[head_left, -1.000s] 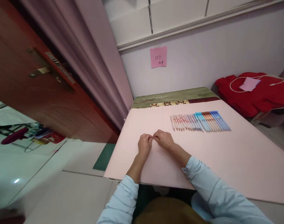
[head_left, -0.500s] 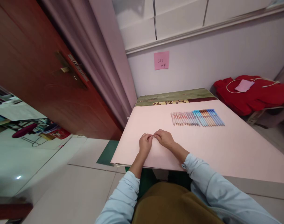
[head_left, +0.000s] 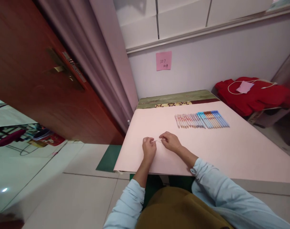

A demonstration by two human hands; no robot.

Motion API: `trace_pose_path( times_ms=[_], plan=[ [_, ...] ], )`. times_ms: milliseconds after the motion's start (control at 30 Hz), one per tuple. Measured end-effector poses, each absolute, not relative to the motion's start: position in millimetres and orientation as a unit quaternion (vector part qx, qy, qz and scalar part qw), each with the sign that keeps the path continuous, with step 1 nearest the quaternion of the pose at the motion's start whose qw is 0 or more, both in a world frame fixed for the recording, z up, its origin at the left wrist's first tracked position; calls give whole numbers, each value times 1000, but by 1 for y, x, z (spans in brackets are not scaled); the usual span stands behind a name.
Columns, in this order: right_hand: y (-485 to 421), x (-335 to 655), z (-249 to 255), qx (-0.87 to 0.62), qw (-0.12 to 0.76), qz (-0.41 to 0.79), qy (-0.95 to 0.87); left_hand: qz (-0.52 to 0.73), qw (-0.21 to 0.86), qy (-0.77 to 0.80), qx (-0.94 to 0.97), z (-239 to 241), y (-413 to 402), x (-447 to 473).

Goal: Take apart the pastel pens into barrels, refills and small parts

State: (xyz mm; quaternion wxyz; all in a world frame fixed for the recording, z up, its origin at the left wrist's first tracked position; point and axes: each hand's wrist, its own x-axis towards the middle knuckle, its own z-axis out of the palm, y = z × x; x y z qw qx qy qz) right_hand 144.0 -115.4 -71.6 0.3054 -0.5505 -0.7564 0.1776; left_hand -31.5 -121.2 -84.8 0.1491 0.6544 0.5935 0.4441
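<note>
Between my two hands, low over the table, runs a thin pale strand (head_left: 158,141), too small to identify. My left hand (head_left: 149,149) is closed, with its fingertips pinching the strand's left end. From the right, my right hand (head_left: 171,142) has its thumb and fingers curled at the other end, seemingly gripping it; the exact contact is too small to see. Beyond my right hand lies a neat row of several pens (head_left: 202,120), clear with reddish marks on the left, then light blue, brown and darker blue.
The table (head_left: 206,152) has a pale pink cover and stands against the wall. A pink note (head_left: 163,60) is stuck on that wall. Red cloth (head_left: 252,100) with a white cable lies at the back right. A curtain (head_left: 109,63) and a brown door (head_left: 51,79) are on the left.
My hands have drawn slightly apart, the right one moving right. The pale strand now shows in the gap between them. The view has shifted a little; the pens lie as before.
</note>
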Motion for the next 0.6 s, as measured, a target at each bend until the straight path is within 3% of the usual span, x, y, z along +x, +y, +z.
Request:
trace_pose_path(
  times_ms=[600],
  plan=[
    [-120,147,-63,-527,281,187,-780,429,185,573,674,-80,-125,-27]
  ],
)
